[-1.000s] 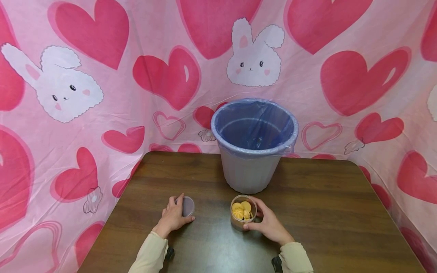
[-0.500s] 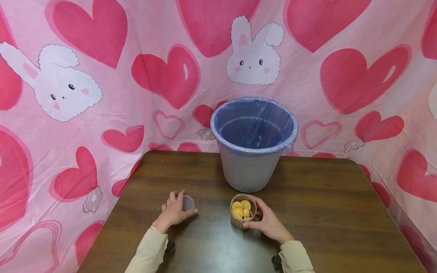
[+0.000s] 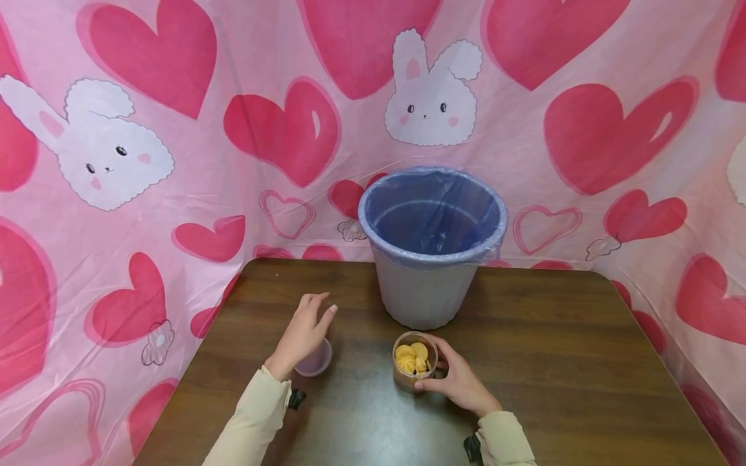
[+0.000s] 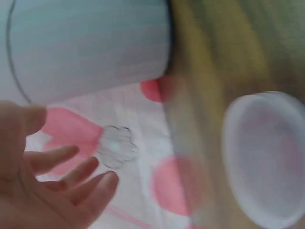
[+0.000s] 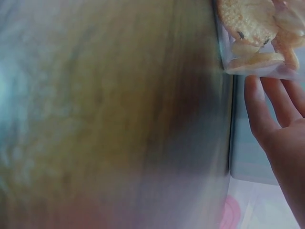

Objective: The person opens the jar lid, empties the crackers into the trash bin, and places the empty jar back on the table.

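Observation:
My right hand (image 3: 457,382) holds a clear plastic cup (image 3: 405,380) on the table, thumb at its near side and fingers behind. Several round yellow biscuits (image 3: 411,357) lie inside the cup, which has no cover on. In the right wrist view, fingertips of the right hand (image 5: 281,112) press the cup's wall beside the biscuits (image 5: 250,24). A round translucent lid (image 3: 315,360) lies on the table at left. Raised over and beyond it is my left hand (image 3: 304,327), fingers relaxed and holding nothing. The left wrist view shows the lid (image 4: 269,160) apart from these loose fingers.
A white trash bin (image 3: 428,294) lined with a blue plastic bag (image 3: 402,223) stands at the back of the brown wooden table (image 3: 559,362), beyond the cup. A pink cloth (image 3: 262,39) with hearts and rabbits hangs around the table.
My left hand has come off the lid, lifting and moving forward toward the table's back. The lid stays on the table. My right hand and the cup have not moved.

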`<state>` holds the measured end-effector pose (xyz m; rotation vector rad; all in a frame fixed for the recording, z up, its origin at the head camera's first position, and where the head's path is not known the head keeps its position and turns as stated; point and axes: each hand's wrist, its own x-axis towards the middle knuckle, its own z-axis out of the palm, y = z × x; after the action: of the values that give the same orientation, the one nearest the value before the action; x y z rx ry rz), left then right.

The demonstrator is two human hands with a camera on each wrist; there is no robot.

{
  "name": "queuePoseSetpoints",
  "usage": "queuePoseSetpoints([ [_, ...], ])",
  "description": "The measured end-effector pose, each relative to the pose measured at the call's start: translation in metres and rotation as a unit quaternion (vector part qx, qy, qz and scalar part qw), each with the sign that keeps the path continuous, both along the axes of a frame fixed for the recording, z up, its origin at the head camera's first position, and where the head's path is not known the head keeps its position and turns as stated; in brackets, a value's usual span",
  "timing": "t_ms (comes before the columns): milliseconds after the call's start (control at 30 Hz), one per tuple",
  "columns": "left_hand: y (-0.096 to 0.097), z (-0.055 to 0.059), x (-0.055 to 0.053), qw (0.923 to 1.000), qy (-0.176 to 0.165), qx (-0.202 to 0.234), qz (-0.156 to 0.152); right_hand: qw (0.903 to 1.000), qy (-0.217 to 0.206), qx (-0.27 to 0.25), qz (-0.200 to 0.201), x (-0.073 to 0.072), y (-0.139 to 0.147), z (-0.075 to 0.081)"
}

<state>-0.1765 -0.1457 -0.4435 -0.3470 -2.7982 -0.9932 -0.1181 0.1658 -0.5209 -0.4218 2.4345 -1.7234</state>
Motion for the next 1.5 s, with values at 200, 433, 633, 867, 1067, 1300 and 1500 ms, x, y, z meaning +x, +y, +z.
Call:
queuePoseSetpoints([
  [200,0.020,0.031,-0.014,0.9909,0.133,0.010,-0.020,1.0000,-0.007,0.007,-0.002,0.000,0.001,0.000],
  [433,0.039,0.070,-0.029,0.9692,0.238,0.047,-0.040,0.9996,-0.002,0.029,-0.003,-0.001,0.001,-0.002],
  [633,0.054,0.095,-0.038,0.9623,0.261,0.056,-0.051,0.9993,0.000,0.037,0.000,-0.001,0.000,0.002],
  [867,0.069,0.109,-0.047,0.9592,0.273,0.059,-0.042,0.9995,0.005,0.031,0.009,0.000,0.001,0.002],
  [1067,0.082,0.120,-0.056,0.9570,0.280,0.050,-0.059,0.9992,0.020,0.032,0.015,-0.002,0.003,0.001],
  [1300,0.096,0.129,-0.067,0.9808,0.180,-0.018,-0.072,0.9993,0.011,0.033,0.012,-0.002,0.003,0.002],
  [1500,0.102,0.132,-0.072,0.9882,0.129,-0.052,-0.064,0.9989,0.020,0.039,0.018,-0.003,0.004,0.002],
])
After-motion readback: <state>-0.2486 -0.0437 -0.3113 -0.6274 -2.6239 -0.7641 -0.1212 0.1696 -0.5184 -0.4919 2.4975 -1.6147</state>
